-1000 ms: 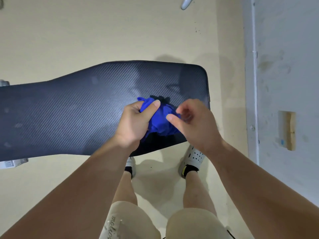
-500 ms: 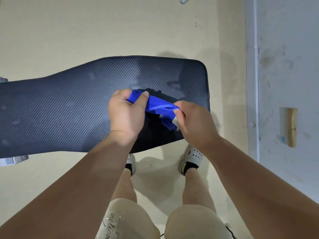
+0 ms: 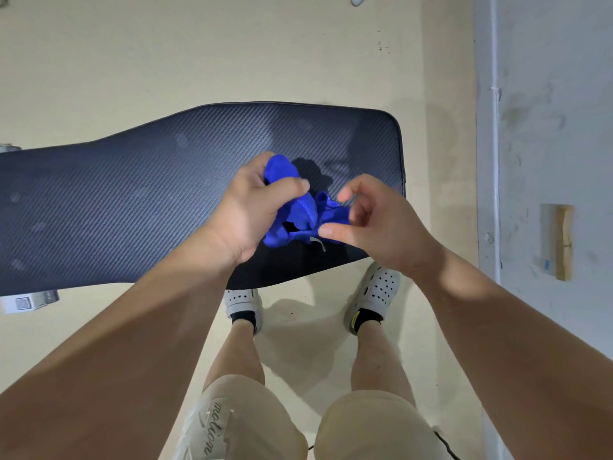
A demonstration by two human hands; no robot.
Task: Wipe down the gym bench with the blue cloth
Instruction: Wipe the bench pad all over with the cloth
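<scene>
1. Your left hand (image 3: 252,210) grips the cloth (image 3: 302,214), thumb clamped across a bunched fold, with more blue poking out above the fingers.
2. Your right hand (image 3: 374,224) pinches the cloth's other end, thumb underneath and fingers curled over the top.
3. The cloth is crumpled up between both hands, over the right end of the bench (image 3: 132,200). A small grey tag hangs from its lower edge.
4. The bench runs left to right under your hands, dark and weave-patterned, with the cloth's shadow on the pad just beyond.
5. Your shoes (image 3: 378,293) stand on the floor (image 3: 166,61) at the bench's near edge.
6. A wooden block (image 3: 564,242) sits on the wall (image 3: 547,127) to your right.
</scene>
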